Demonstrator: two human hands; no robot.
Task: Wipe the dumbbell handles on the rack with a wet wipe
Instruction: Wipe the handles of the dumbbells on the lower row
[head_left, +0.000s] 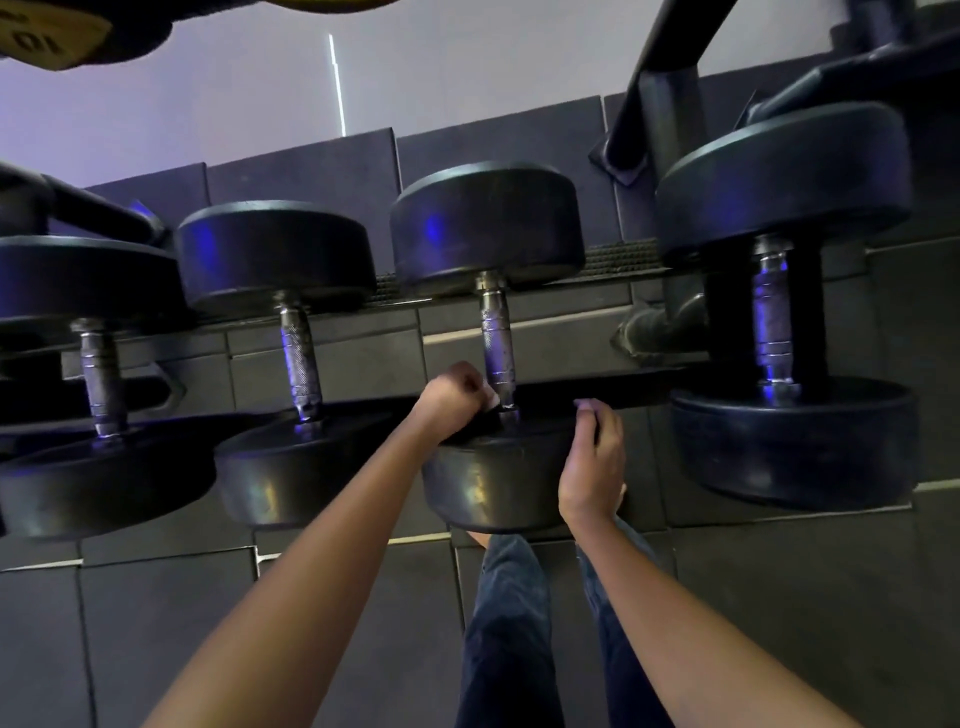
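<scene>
Several black dumbbells lie across the rack rail with metal knurled handles. My left hand is closed around a white wet wipe pressed against the near end of the third dumbbell's handle. My right hand grips the near head of that same dumbbell at its right side. Neighbouring handles stand to the left and the far left, and another to the right.
A black rack upright rises at the back right. Dark floor tiles lie below, and my legs in blue jeans stand under the dumbbell. A yellow-marked weight sits at the top left on an upper tier.
</scene>
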